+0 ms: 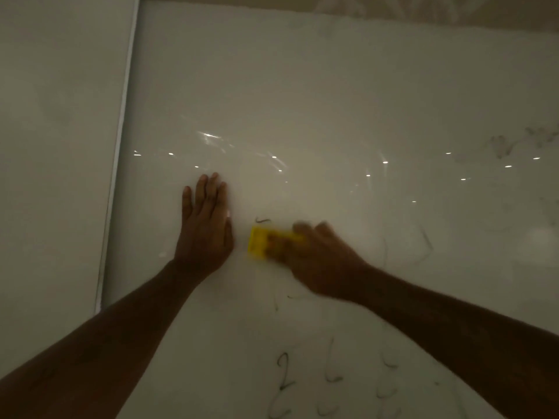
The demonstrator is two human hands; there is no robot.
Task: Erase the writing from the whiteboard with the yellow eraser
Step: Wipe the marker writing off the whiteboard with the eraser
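Dim light is washing over the whiteboard (332,101). Near its left edge, the left hand (205,234) is bracing flat, fingers extended, while the right hand (320,255) is gripping the yellow eraser (258,243). Risk: lower writing (284,376) is remaining; hurried strokes may smear it.

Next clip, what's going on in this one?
A person is wiping a whiteboard. The right hand grips a yellow eraser pressed to the board and is blurred with motion, while the left hand lies flat on the board beside it, apart from the eraser. The job is unfinished: dark marker strokes remain near the bottom edge, a small mark sits just above the eraser, and faint smudges show at the right.
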